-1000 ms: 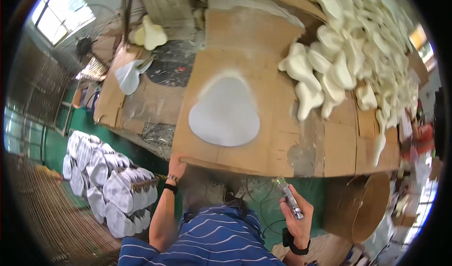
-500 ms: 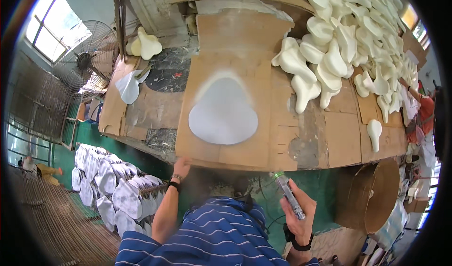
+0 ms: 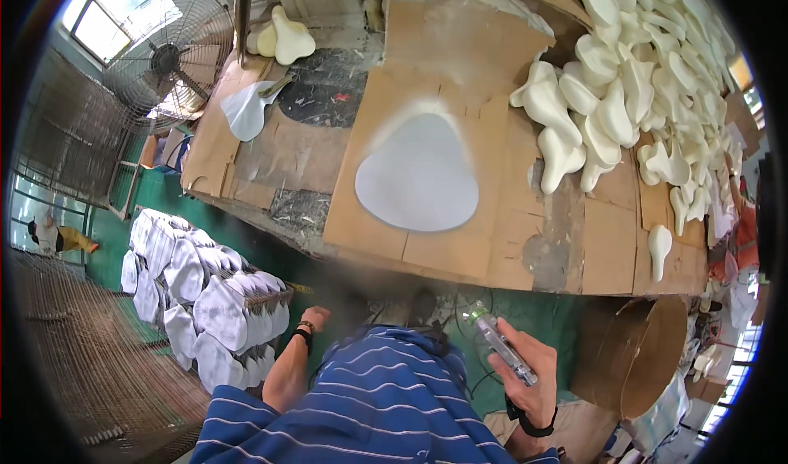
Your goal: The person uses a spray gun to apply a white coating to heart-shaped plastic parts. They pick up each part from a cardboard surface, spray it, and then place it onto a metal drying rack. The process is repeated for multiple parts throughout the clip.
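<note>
Nearest you: striped shirt [image 3: 386, 406]. Your right hand [image 3: 525, 374] is clenched around a clear spray gun [image 3: 501, 345], held low below the near edge of the surface [image 3: 607, 250], nozzle end up toward it. Your left hand [image 3: 316, 316] hangs down by the same edge, just beside the stack of white cut pieces [image 3: 205, 300] on the floor; fingers point away, so you can't tell if it grips anything or is loose.

On the surface, ahead of the spray gun, one white rounded-triangle sheet [image 3: 419, 176] lies flat on cardboard with a pale overspray halo around it. Right of that sheet, a big heap of cream foam saddle pads [image 3: 632, 94], the closest ones near the sheet's right edge. Left of the sheet, a dark stained patch [image 3: 328, 94] and a second white piece [image 3: 246, 107]. Further left and beyond, a standing fan [image 3: 168, 62].

Risks, judged: the gun is held one-handed at an angle, so it could drip or mist onto your shirt; airflow from the fan could lift the light sheet or push spray onto the pads.

Hard to read: the gun's trigger, the left fingertips, the pile's far end cut by the rim, haze along the near edge.
</note>
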A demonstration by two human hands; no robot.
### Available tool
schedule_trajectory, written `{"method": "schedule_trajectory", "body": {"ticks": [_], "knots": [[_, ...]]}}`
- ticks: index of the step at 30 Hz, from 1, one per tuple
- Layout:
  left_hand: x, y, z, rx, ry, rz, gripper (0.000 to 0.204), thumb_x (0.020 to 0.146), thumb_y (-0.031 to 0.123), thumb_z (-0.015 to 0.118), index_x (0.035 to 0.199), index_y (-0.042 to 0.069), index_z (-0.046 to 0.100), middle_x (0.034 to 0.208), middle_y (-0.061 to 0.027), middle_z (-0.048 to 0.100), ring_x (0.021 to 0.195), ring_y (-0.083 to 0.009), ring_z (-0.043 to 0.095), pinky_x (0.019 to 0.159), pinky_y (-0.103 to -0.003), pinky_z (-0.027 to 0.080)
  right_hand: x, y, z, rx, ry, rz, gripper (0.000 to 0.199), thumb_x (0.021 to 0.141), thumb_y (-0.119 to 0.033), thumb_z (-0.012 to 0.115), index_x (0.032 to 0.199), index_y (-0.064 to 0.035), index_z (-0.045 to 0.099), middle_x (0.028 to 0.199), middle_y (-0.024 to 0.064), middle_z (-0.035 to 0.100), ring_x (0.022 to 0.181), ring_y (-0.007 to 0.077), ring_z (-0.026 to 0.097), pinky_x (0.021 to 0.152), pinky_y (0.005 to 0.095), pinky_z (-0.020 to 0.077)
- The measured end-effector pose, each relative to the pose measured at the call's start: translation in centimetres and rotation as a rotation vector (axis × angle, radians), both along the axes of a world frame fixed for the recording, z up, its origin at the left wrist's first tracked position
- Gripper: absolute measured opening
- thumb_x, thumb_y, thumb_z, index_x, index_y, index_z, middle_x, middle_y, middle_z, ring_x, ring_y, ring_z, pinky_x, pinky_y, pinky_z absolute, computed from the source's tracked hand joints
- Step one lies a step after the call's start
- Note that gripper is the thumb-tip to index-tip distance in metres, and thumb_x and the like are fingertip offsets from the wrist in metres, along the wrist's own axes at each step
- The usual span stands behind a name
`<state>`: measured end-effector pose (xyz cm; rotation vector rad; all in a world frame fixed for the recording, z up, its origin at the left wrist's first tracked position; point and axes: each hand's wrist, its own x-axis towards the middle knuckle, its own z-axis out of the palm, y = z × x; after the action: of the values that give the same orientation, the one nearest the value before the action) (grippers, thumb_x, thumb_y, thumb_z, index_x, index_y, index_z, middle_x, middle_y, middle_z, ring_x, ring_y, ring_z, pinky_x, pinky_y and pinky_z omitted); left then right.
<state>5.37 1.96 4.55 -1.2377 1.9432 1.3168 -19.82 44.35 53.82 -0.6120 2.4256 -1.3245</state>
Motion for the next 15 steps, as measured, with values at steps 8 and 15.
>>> {"method": "schedule_trajectory", "body": {"ticks": [8,15], "knots": [[-0.3,-1.1,-1.7,-0.258,0.16,-0.935,0.025,0.079,0.009,0.058,0.101,0.011,0.071,0.101,-0.0094,0.07,0.092,-0.0264,0.067,0.079,-0.038,0.056,2.2,1.9,0.2,0.033,-0.025,-0.164,0.052,0.071,0.004,0.074,0.121,0.0013,0.062,0.088,0.0177,0.067,0.071,0.0237,0.063,0.067,0.0281,0.0487],[-7.2,1.2,2.4,0.141,-0.011,-0.043,0.029,0.083,0.005,0.048,0.104,0.006,0.069,0.1,-0.0084,0.071,0.091,-0.0196,0.068,0.069,-0.041,0.058,4.0,4.8,-1.3,0.078,-0.05,-0.441,0.044,0.078,-0.004,0.073,0.12,0.0027,0.062,0.09,0.0149,0.069,0.072,0.0164,0.06,0.065,0.0275,0.0477]]}}
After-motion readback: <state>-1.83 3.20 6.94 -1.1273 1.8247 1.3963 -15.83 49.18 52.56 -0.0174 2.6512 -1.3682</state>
